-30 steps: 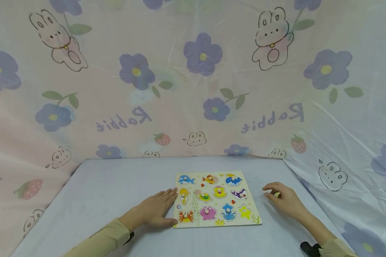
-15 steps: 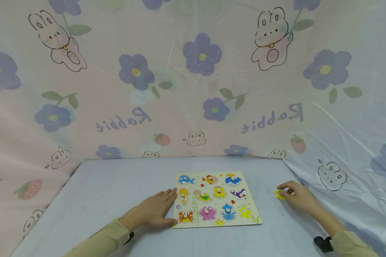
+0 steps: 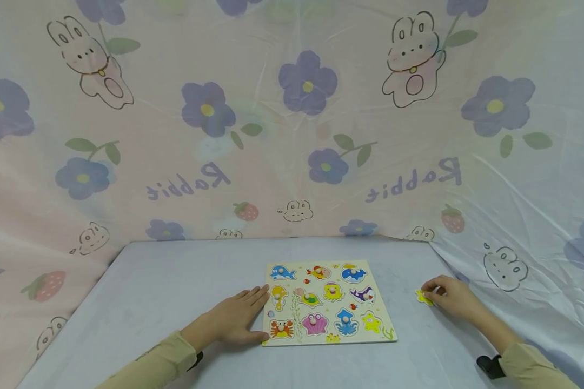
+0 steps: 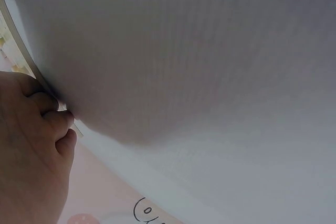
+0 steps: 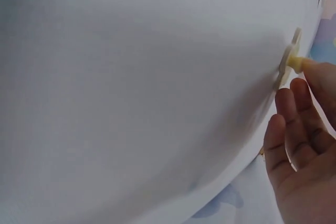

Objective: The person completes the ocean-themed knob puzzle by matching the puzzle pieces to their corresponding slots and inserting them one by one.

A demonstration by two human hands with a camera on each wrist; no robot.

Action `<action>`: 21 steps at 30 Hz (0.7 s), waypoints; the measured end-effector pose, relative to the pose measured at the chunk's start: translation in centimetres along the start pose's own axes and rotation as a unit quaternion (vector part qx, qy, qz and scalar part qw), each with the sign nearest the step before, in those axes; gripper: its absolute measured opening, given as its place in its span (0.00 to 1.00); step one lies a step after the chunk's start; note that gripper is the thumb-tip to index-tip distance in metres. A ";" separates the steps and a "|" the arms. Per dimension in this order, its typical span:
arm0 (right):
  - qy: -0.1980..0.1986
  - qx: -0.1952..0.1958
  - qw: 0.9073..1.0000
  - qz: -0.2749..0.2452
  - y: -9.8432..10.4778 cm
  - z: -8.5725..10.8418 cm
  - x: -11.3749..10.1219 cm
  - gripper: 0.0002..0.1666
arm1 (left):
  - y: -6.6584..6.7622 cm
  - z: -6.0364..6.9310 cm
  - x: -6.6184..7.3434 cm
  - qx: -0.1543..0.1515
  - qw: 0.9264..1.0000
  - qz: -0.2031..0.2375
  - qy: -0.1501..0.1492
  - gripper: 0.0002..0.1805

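Note:
A wooden knob puzzle board (image 3: 292, 340) with sea-animal pieces, among them a crab (image 3: 281, 328), a pink shell (image 3: 314, 324) and a blue squid (image 3: 346, 323), lies on the table. My left hand (image 3: 233, 319) lies flat against its left edge, fingers straight; in the left wrist view that hand (image 4: 31, 145) touches the rim. To the right of the board, my right hand (image 3: 450, 297) pinches the knob of a yellow star piece (image 3: 423, 297). Seen from the right wrist, the star (image 5: 285, 66) is edge-on at the table surface, and the other fingers are loosely bent.
A yellow star picture (image 3: 371, 322) shows at the board's lower right, without a visible knob. The white-covered table (image 3: 185, 270) ends at a hanging cloth (image 3: 267, 140) printed with rabbits and flowers, behind and at the sides.
Since one second ago, my right hand has moved right, away from the board, and brought the star piece down to the table. My left hand and the board have stayed in place.

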State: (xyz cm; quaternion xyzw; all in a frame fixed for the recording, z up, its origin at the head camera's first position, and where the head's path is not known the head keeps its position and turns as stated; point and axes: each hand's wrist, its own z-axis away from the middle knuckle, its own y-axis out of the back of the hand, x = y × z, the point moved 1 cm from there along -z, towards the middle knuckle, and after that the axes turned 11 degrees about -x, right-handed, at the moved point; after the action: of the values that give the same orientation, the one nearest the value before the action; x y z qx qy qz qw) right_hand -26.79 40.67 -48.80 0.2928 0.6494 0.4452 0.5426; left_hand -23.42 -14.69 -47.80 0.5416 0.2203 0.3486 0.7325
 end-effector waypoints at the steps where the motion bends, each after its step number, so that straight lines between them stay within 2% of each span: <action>1: -0.002 -0.003 1.000 -0.001 0.0 0.1 -0.1 0.07 | 0.0 0.0 0.0 0.001 1.000 0.001 -0.001 0.54; 7: -0.005 -0.010 1.000 0.001 0.0 0.2 -0.2 0.05 | -0.1 0.1 0.0 0.005 1.000 -0.001 -0.004 0.54; 14: -0.027 -0.034 0.999 -0.015 0.1 0.2 -0.3 0.07 | -0.2 0.0 -0.1 0.000 1.000 -0.007 0.000 0.55; 21: -0.024 -0.030 0.999 -0.013 -0.1 0.1 -0.2 0.06 | -0.1 0.1 0.0 0.001 1.000 -0.010 -0.001 0.54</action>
State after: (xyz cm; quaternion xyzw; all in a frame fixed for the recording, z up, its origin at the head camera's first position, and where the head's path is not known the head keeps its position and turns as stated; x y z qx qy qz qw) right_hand -26.62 40.50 -48.78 0.2784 0.6263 0.4505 0.5721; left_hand -23.37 -14.74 -47.83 0.5401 0.2252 0.3405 0.7359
